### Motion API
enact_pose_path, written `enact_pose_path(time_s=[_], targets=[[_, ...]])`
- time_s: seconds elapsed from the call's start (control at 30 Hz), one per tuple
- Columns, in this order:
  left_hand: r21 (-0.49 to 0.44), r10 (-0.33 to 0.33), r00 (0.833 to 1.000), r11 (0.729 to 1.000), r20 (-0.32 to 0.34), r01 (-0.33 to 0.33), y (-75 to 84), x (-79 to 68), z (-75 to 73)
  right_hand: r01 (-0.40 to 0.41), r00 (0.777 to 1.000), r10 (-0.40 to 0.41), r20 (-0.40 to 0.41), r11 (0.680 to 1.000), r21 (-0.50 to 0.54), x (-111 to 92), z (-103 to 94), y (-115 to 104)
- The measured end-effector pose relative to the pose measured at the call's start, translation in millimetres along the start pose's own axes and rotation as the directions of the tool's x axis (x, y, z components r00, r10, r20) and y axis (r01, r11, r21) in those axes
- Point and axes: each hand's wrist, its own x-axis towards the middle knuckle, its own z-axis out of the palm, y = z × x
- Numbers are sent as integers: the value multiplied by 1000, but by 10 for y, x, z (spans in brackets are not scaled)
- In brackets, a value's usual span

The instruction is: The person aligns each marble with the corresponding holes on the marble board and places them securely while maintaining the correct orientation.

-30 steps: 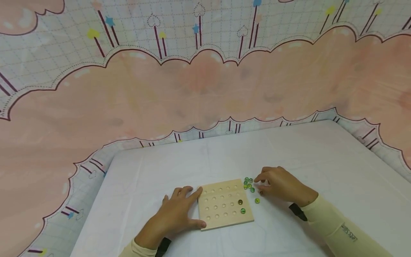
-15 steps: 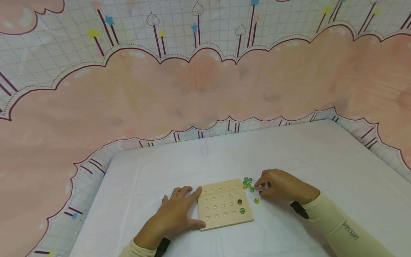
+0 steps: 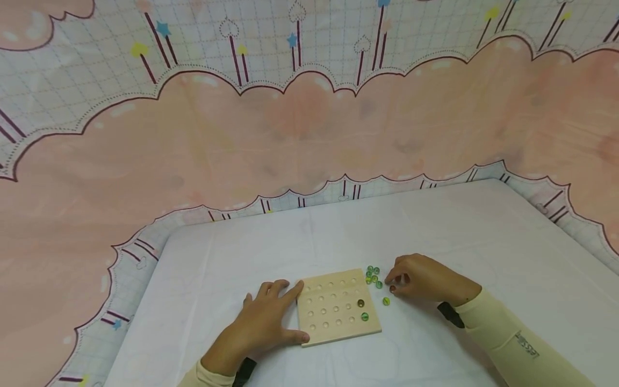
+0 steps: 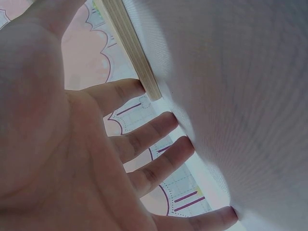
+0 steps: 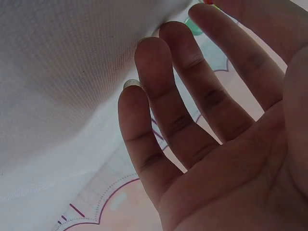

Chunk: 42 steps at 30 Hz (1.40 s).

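Observation:
A square wooden board (image 3: 333, 294) with rows of shallow round hollows lies on the white table. A dark brown marble (image 3: 360, 303) and a green marble (image 3: 365, 317) sit in hollows near its right edge. My left hand (image 3: 263, 320) spreads along the board's left side, index fingertip at the far corner and thumb at the near one. Right of the board, my right hand (image 3: 418, 278) pinches a small reddish marble (image 5: 208, 1) between thumb and index finger, close over the cloth. That marble is mostly hidden in the right wrist view; the other fingertips reach the cloth.
Several green and yellow-green marbles (image 3: 372, 276) cluster against the board's upper right edge. One yellow-green marble (image 3: 386, 301) lies alone nearer the front. The table (image 3: 271, 242) has a white cover, and a patterned pink curtain (image 3: 232, 145) hangs behind it.
My right hand has shifted slightly down and right, its index finger drawing in towards the thumb at the reddish marble. The left hand, board and other marbles stay put.

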Motion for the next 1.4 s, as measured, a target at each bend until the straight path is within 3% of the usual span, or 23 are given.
enact_pose_path(time_s=[0.43, 1.4], targets=[[-5, 3, 1000, 1000, -8, -3, -1, 1, 1, 32, 999, -31, -14, 999, 39, -3, -8, -8], [-9, -15, 1000, 1000, 3, 15, 1, -3, 29, 54, 997, -55, -47, 998, -19, -14, 38, 4]])
